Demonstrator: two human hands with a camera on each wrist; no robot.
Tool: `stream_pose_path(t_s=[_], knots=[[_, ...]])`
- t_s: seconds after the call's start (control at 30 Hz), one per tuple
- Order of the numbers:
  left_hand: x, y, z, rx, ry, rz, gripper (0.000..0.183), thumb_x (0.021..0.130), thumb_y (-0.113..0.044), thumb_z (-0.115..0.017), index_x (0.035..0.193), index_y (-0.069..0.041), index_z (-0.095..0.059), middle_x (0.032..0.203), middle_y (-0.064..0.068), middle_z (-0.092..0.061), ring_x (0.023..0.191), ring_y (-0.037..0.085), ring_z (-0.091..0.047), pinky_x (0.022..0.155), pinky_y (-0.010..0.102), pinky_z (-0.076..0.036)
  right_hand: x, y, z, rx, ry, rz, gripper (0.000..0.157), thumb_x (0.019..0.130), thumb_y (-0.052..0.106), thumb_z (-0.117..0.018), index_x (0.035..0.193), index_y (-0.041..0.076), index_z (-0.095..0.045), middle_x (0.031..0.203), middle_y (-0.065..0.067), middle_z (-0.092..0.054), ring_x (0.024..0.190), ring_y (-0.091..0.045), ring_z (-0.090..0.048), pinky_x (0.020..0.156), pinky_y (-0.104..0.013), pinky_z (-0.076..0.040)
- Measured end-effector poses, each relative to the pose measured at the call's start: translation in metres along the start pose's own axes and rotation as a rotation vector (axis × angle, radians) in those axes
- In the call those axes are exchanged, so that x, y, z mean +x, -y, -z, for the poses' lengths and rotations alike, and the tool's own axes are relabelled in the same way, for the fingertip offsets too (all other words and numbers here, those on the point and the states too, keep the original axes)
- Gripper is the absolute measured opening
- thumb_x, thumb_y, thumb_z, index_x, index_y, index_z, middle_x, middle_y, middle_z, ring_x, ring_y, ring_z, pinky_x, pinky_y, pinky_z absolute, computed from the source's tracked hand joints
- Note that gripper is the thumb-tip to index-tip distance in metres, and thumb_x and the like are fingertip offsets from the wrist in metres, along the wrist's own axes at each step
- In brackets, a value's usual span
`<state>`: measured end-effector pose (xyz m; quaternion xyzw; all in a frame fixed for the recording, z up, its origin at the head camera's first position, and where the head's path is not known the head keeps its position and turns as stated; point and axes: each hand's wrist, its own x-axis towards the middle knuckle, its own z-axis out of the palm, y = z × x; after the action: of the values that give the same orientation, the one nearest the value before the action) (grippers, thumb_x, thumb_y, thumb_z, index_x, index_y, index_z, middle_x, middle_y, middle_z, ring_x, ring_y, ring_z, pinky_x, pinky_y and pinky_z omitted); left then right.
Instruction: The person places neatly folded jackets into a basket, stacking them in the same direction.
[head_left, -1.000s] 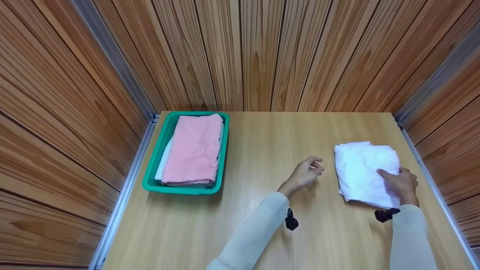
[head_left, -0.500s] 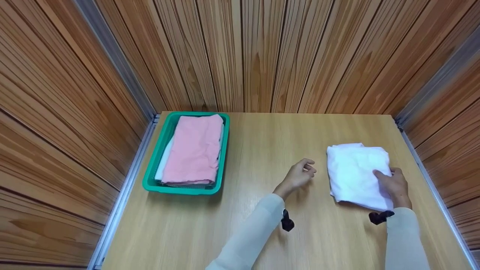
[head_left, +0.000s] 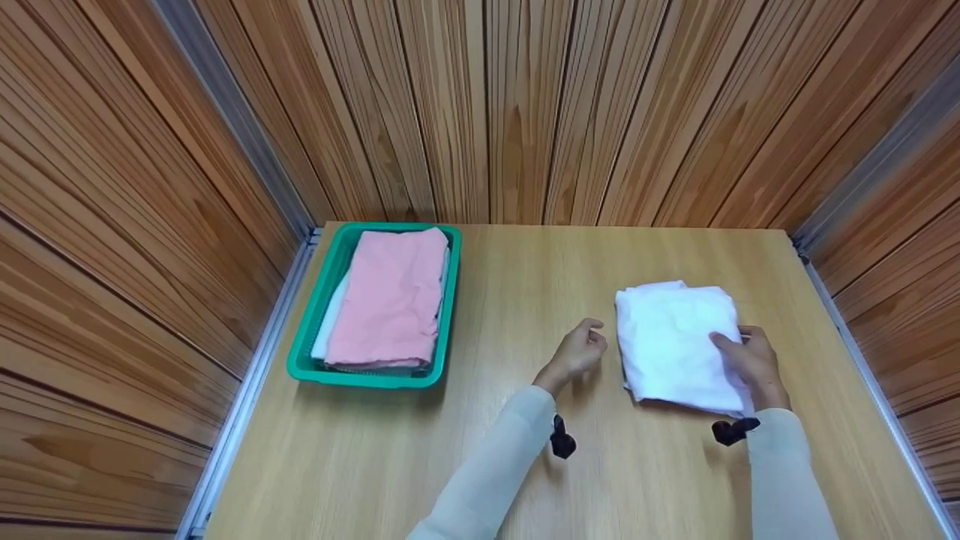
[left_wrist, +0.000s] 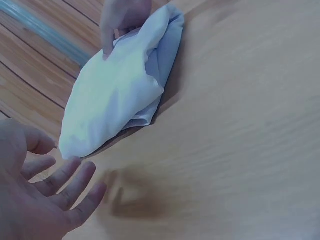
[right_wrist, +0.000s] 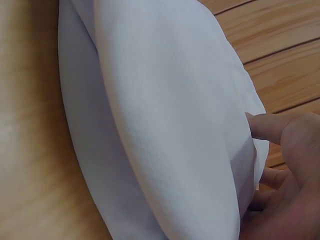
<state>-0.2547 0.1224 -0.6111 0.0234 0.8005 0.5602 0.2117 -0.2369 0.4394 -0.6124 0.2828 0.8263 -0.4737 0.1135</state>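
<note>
Though limp, squarish white cloth point(head_left: 671, 351)

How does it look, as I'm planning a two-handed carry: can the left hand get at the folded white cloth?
Probably yes: the left hand is beside the left edge of the white cloth, its fingers hold nothing, and nothing visible blocks the gap. The right hand grips the opposite side.

Small enclosed work booth point(head_left: 112, 247): wood-grained panels point(head_left: 517, 112) stand on three sides of a pale worktop point(head_left: 517, 285), and grey metal rails point(head_left: 240, 120) run along its side edges and up the corners. The type of building cannot be told.
</note>
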Motion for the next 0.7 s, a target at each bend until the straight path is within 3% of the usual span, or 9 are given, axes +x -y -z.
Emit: stream_pose_path(t_s=[0.2, 0.3, 0.47, 0.7], knots=[[0.0, 0.01, 0.008, 0.002, -0.009, 0.057, 0.044, 0.108, -0.021, -0.055, 0.152, -0.017, -0.051, 0.136, 0.007, -0.067, 0.119, 0.021, -0.065, 0.104, 0.043, -0.054, -0.006, 0.008, -0.02, 0.014, 0.054, 0.077, 0.092, 0.107, 0.048, -0.055, 0.166, -0.007, -0.011, 0.169, -0.036, -0.023, 0.155, -0.049, -0.031, 0.127, -0.057, -0.03], [0.0, 0.013, 0.011, -0.027, -0.017, 0.087, 0.043, 0.109, -0.021, -0.054, 0.151, -0.016, -0.05, 0.133, 0.008, -0.067, 0.112, 0.022, -0.067, 0.099, 0.043, -0.055, -0.009, 0.013, -0.03, 0.004, 0.084, 0.131, 0.091, 0.107, 0.048, -0.055, 0.165, -0.01, -0.015, 0.167, -0.038, -0.025, 0.153, -0.051, -0.033, 0.126, -0.058, -0.031], [0.002, 0.014, 0.016, -0.098, -0.032, 0.129, 0.043, 0.109, -0.024, -0.053, 0.151, -0.014, -0.049, 0.124, 0.008, -0.063, 0.1, 0.022, -0.062, 0.085, 0.038, -0.051, -0.013, 0.02, -0.044, 0.03, 0.121, 0.15, 0.09, 0.107, 0.048, -0.058, 0.164, -0.01, -0.018, 0.168, -0.036, -0.026, 0.155, -0.048, -0.032, 0.128, -0.057, -0.03], [0.005, 0.015, 0.023, -0.147, -0.099, 0.186, 0.041, 0.109, -0.025, -0.054, 0.147, -0.013, -0.051, 0.14, 0.01, -0.059, 0.117, 0.023, -0.06, 0.102, 0.045, -0.053, -0.019, 0.03, -0.058, 0.052, 0.134, 0.155, 0.09, 0.106, 0.05, -0.058, 0.163, -0.01, -0.023, 0.164, -0.035, -0.032, 0.151, -0.046, -0.037, 0.125, -0.056, -0.034]])
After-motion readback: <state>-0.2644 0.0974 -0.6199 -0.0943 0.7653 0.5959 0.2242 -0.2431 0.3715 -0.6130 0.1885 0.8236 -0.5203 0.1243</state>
